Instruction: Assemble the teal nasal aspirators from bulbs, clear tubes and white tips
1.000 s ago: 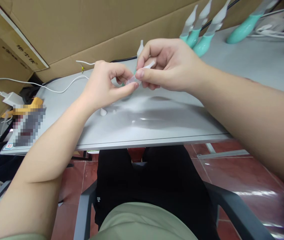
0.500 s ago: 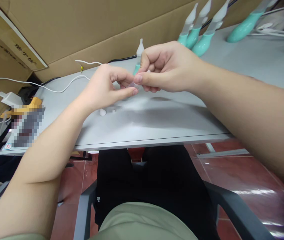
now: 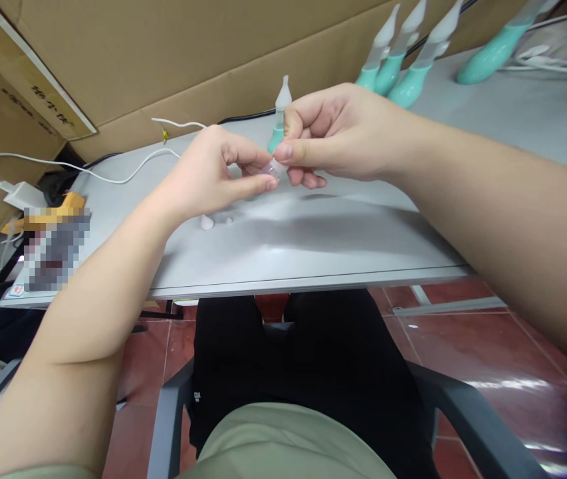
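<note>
My left hand [image 3: 228, 166] pinches a small clear plastic piece [image 3: 274, 168], short and tube-like, between thumb and fingers above the table. At the upper right end of that piece, the thumb and forefinger of my right hand [image 3: 320, 136] are pressed together; what they grip is hidden. Just behind the hands stands a nasal aspirator [image 3: 277, 138] with a teal bulb and a translucent white tip. A white cone-shaped tip [image 3: 207, 223] and a tiny white part [image 3: 229, 220] lie on the table below my left hand.
Several more teal aspirators [image 3: 407, 83] stand at the back right along the cardboard [image 3: 173, 60]. White cables [image 3: 113, 181] with a charger [image 3: 26, 195] and a yellow object [image 3: 71, 207] lie at the left. The grey table's [image 3: 313, 263] front edge is close to my lap.
The right-hand fingers have shifted slightly up and right, and more of the clear plastic piece shows between the hands. A white bit seen earlier at the right-hand grip is now hidden.
</note>
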{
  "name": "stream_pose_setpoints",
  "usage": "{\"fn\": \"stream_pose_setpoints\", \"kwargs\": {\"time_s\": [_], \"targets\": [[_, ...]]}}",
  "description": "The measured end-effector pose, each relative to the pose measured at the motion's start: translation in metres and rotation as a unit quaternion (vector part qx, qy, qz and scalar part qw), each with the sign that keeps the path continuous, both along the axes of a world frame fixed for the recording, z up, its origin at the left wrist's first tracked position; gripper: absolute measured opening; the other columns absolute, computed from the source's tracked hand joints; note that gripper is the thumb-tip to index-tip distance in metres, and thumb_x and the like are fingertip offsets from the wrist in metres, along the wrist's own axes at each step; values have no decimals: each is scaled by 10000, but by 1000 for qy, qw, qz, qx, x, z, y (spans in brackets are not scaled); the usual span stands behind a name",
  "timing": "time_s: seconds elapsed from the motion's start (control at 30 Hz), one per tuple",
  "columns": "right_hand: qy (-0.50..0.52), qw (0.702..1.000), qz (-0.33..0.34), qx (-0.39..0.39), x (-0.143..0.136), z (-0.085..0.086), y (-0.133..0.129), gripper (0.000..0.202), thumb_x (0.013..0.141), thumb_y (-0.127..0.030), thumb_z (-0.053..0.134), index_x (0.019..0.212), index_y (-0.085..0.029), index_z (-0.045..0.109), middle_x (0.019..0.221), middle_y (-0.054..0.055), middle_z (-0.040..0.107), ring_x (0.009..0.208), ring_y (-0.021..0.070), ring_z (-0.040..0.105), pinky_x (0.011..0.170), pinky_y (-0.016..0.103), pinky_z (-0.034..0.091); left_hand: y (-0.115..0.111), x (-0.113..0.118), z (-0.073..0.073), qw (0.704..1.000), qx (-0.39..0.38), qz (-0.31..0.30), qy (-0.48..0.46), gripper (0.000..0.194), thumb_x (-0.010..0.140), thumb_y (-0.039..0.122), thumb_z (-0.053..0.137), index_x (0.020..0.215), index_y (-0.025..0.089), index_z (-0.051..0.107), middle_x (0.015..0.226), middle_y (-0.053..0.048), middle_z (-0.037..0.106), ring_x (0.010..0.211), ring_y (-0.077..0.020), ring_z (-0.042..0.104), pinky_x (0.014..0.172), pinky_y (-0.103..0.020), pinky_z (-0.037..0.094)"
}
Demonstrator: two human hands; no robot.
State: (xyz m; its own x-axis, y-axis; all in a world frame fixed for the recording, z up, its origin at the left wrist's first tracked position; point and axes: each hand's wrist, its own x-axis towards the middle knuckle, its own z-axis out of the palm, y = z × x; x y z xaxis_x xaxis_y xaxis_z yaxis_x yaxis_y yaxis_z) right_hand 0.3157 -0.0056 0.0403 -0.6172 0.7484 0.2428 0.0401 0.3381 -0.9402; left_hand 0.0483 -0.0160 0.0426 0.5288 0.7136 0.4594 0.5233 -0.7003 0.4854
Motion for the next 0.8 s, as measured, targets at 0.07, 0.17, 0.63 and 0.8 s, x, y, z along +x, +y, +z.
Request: {"fn": "stream_pose_setpoints", "kwargs": {"time_s": [0.07, 0.17, 0.63, 0.8], "targets": [[0, 1000, -1, -9, 0, 0, 0, 468, 1246, -9, 821, 858, -228, 677, 692, -55, 793, 549, 48, 671, 525, 204, 519, -1, 0, 2, 999, -19, -18, 20, 239, 1002, 376, 998, 867, 215, 882, 784, -13, 780, 801, -214, 758, 819, -378, 648], [-4, 1000, -7, -20, 0, -1, 0, 447, 1232, -17, 838, 866, -225, 687, 708, -51, 803, 560, 52, 680, 544, 215, 520, -2, 0, 5, 998, -30, -34, 41, 168, 1012, 350, 974, 929, 214, 921, 847, -29, 843, 848, -233, 799, 837, -387, 668], [-182, 981, 19, 60, 13, 5, -7, 118, 1093, -239, 1077, 1088, -188, 970, 815, -56, 814, 676, 77, 707, 701, 269, 583, 0, -10, 11, 999, -12, 3, 39, 144, 951, 337, 971, 1056, 241, 948, 1086, -67, 953, 1062, -298, 919, 1063, -466, 791], [-230, 965, 93, 83, 5, -7, -4, 56, 1096, -155, 993, 1046, -179, 999, 740, -67, 787, 656, 71, 701, 651, 191, 513, 4, -10, 7, 999, -22, 5, 25, 168, 912, 343, 1025, 1033, 267, 937, 1093, -67, 948, 1066, -298, 905, 1128, -488, 791]]}}
